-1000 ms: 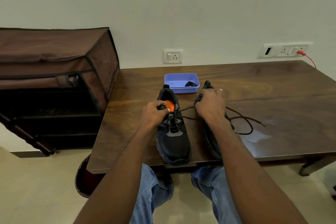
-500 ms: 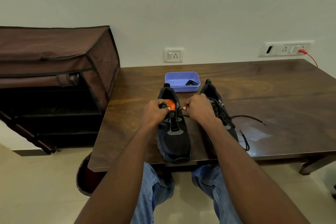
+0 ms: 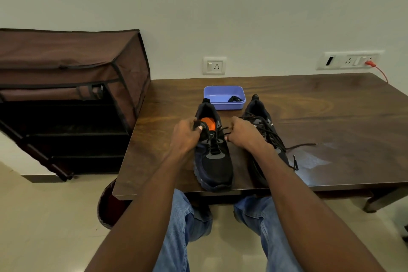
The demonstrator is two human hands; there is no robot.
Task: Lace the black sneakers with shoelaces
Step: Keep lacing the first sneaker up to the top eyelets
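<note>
Two black sneakers stand side by side at the near edge of the surface [image 3: 331, 104], toes at the rim, with bare wood to the right. The left hand [image 3: 185, 133] grips the left sneaker [image 3: 215, 161] at its collar; the right hand [image 3: 245, 133] pinches its shoelace [image 3: 224, 129]. The right sneaker [image 3: 262, 117] is laced, ends trailing. One blue tray [image 3: 223, 90] sits behind.

The single head-worn camera looks forward and down from close above, over the table [image 3: 331, 104] toward the wall [image 3: 220, 6].
</note>
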